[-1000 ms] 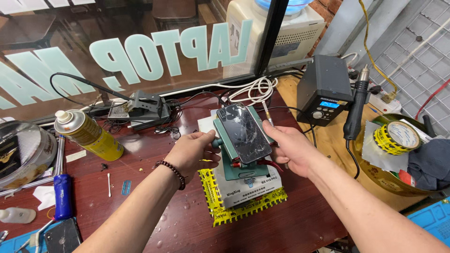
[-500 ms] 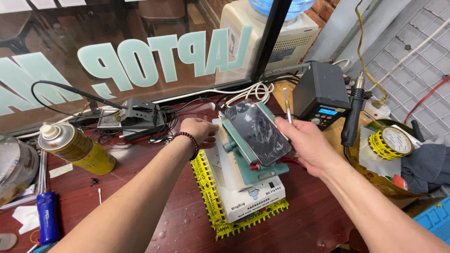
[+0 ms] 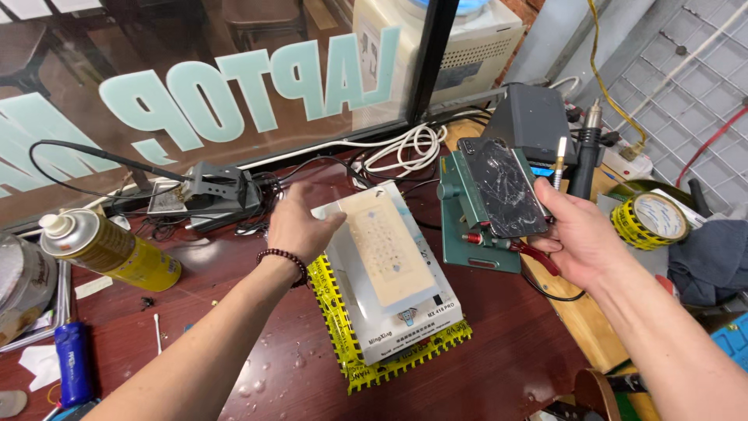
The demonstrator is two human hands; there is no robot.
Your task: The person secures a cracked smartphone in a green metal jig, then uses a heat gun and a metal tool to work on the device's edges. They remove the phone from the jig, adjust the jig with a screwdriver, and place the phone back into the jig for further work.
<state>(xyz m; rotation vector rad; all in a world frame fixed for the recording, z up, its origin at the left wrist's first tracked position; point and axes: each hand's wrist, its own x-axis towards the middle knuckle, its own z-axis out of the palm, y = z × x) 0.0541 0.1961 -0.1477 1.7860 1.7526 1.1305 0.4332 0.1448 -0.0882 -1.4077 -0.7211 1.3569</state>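
Note:
My right hand [image 3: 580, 245] grips a green clamp fixture [image 3: 466, 214] with a cracked dark phone [image 3: 502, 185] fixed on it, held up to the right of a white heating-plate machine [image 3: 393, 308]. The machine has a tan perforated pad [image 3: 386, 253] on top and stands on a yellow toothed mat [image 3: 366, 370]. My left hand [image 3: 300, 226], with a dark bead bracelet at the wrist, holds nothing and hovers at the machine's far left corner, fingers loosely spread.
A yellow spray can [image 3: 109, 251] lies at the left, with a blue-handled tool [image 3: 74, 365] nearer me. A black holder [image 3: 222, 191] and coiled white cable [image 3: 405, 144] sit by the window glass. Grey soldering station [image 3: 530, 117], hot-air handle [image 3: 584, 156] and yellow tape roll [image 3: 650, 220] crowd the right.
The green fixture with the phone has been lifted off the white machine and carried right in my right hand. My left hand let go of it and stays at the machine's far corner.

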